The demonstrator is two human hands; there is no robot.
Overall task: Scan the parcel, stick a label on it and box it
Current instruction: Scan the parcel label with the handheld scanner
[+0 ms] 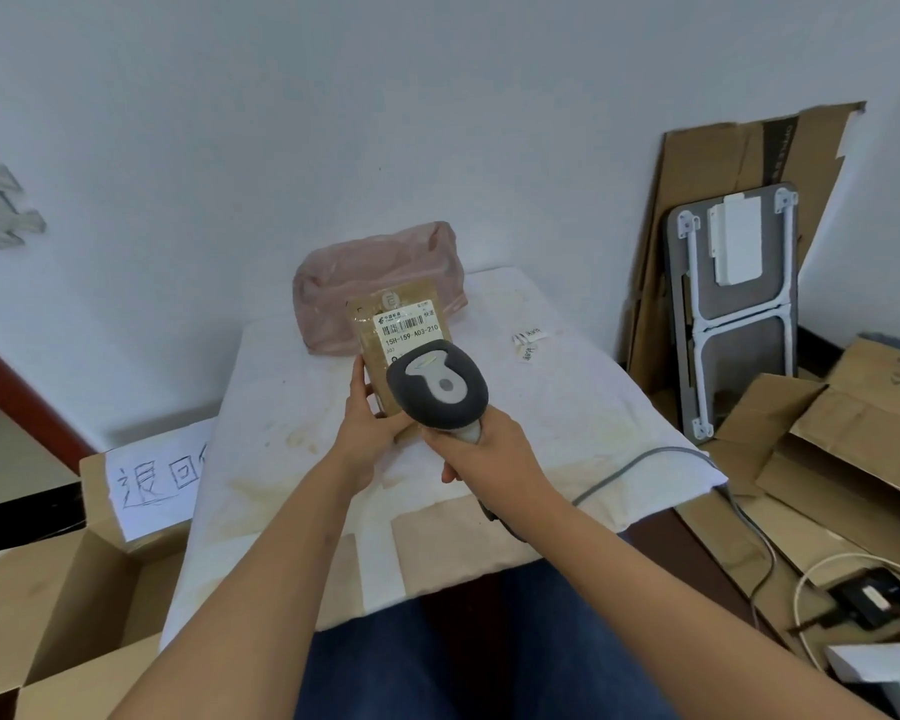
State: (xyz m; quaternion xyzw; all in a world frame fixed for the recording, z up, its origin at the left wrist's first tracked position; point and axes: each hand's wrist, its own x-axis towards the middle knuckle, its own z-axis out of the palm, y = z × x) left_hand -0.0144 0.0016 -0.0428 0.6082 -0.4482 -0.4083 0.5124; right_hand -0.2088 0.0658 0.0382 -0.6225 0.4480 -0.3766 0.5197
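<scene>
parcel label "15H-159-A03-210", box sign "退回"

A plain pale wall fills the upper view, evenly lit. The counter wears a stained white cloth. Beyond its right edge, flattened cardboard leans on the wall, with a folded grey table propped against it. Open cartons lie on the floor right. A dark red frame runs along the left wall.

Lower half of the parcel's label behind the scanner, its small print perhaps unreadable.
</scene>
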